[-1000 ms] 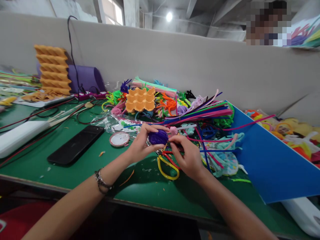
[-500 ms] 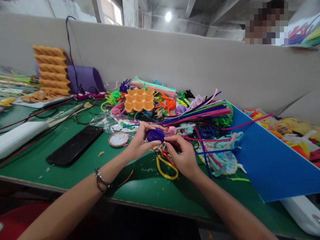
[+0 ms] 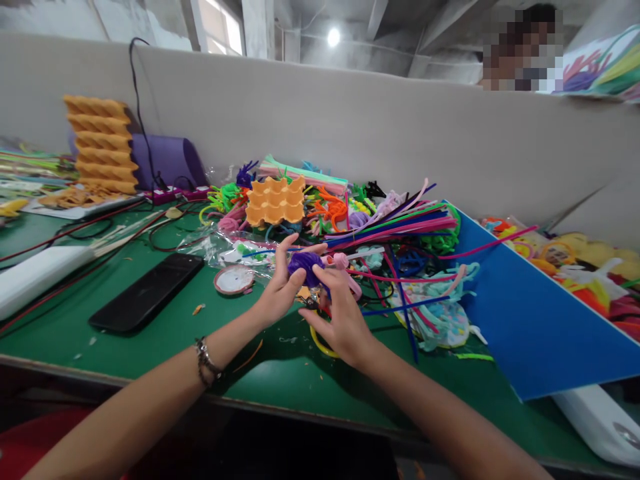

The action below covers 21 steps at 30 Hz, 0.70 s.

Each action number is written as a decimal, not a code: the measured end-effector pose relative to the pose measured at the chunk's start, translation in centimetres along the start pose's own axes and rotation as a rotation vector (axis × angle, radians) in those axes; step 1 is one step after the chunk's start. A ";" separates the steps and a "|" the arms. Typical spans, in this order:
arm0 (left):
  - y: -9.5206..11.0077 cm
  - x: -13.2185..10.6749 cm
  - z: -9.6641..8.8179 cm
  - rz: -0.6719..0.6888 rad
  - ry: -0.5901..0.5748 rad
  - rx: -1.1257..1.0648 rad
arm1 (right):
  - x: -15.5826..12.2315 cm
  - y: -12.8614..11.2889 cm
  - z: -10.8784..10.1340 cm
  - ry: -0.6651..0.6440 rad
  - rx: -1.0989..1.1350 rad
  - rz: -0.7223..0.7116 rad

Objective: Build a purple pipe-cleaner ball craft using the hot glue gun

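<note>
A ball of wound purple pipe cleaner [image 3: 303, 268] is held above the table, in front of my chest. My left hand [image 3: 281, 288] cradles it between the thumb in front and the fingers behind, some of them stretched out. From the right, my right hand [image 3: 343, 317] presses its fingertips on the ball's edge, its thumb standing lower and apart from the ball. Partly hidden below my right hand lies a tool with a metal head and a yellow looped handle [image 3: 323, 345]. A small pink curled piece [image 3: 341, 261] is just behind the ball.
Bundles of coloured pipe cleaners [image 3: 395, 223] and an orange egg-crate foam piece [image 3: 275, 201] lie behind my hands. To the left are a black phone [image 3: 146, 293] and a round white-faced disc [image 3: 233, 280]. A blue board [image 3: 545, 327] leans at the right. Another person is beyond the partition.
My right hand has moved left and over the ball's edge, covering more of the yellow-handled tool. My left fingers have opened out behind the ball, which has turned slightly.
</note>
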State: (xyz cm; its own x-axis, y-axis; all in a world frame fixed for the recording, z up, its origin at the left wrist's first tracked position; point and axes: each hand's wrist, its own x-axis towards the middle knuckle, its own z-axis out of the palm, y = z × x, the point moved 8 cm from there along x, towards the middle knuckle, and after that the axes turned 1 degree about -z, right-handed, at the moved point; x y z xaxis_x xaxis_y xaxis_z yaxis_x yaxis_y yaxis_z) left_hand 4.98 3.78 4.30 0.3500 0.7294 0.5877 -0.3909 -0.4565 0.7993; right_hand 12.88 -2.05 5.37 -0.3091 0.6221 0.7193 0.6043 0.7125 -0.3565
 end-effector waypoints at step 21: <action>-4.2 -1.1 0.1 -0.358 0.073 -0.195 | 0.5 -0.6 -2.0 0.121 -0.385 -0.171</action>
State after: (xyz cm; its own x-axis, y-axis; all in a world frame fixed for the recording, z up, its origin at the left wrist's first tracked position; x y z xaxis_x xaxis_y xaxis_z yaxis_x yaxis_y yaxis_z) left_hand 6.37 4.84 0.32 0.4345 0.8620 0.2610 -0.4123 -0.0673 0.9086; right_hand 13.89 -2.83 7.12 -0.3543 0.4470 0.8214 0.7884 0.6151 0.0054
